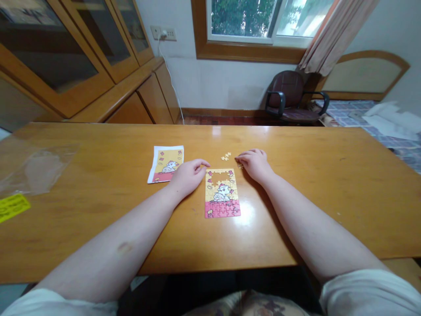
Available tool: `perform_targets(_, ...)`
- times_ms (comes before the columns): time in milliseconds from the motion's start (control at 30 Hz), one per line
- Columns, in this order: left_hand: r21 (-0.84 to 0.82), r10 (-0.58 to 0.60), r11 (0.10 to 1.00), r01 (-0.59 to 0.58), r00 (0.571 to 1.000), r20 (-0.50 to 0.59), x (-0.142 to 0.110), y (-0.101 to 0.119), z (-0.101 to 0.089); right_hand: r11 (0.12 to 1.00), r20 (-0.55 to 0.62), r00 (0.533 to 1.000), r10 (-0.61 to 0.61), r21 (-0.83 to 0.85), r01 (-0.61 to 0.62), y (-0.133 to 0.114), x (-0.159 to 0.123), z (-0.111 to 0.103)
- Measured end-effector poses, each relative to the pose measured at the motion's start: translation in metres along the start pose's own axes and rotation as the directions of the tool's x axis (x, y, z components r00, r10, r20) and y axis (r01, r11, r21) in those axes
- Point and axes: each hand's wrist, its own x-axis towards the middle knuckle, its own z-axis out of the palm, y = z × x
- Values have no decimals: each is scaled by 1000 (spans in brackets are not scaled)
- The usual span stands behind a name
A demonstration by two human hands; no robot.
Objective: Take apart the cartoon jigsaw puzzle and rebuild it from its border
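Observation:
A jigsaw puzzle point(222, 207) with a white cartoon animal on yellow and pink lies flat before me, with a gap in its upper part where wood shows. My left hand point(190, 176) rests beside its upper left corner, index finger stretched out and holding nothing. Right of the puzzle's top, my right hand point(256, 164) bends down over loose pieces, its fingertips together on a puzzle piece point(240, 165) partly hidden under them. Several loose puzzle pieces point(226, 156) lie just beyond the puzzle. A printed reference picture point(161, 175) is partly covered by my left hand.
The wooden table point(108, 175) stretches wide to both sides. On its left lie a clear plastic bag point(42, 169) and a yellow label point(13, 207). Beyond the table stand a cabinet point(115, 101), an office chair point(289, 94) and a bed point(355, 109).

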Motion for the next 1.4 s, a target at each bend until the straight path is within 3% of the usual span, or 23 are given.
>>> perform_targets(367, -7, -1, 1000, 1, 1000, 7, 1, -1, 0, 992, 12, 993, 121, -44, -121, -3, 1, -3)
perform_targets(600, -22, -1, 1000, 1, 1000, 0, 1, -1, 0, 990, 17, 992, 128, -55, -127, 0, 1, -5)
perform_targets(967, 18, -8, 1000, 8, 1000, -1, 0, 1, -1, 997, -65, 995, 73, -31, -75, -3, -1, -9)
perform_targets(1233, 172, -69, 983, 59, 996, 52, 1, 5, -3, 990, -26, 992, -120, 68, 122, -48, -13, -24)
perform_targets(1400, 231, -66, 972, 43, 994, 92, -1, 8, -1, 982, 55, 981, -188, 38, 186, -74, -7, -17)
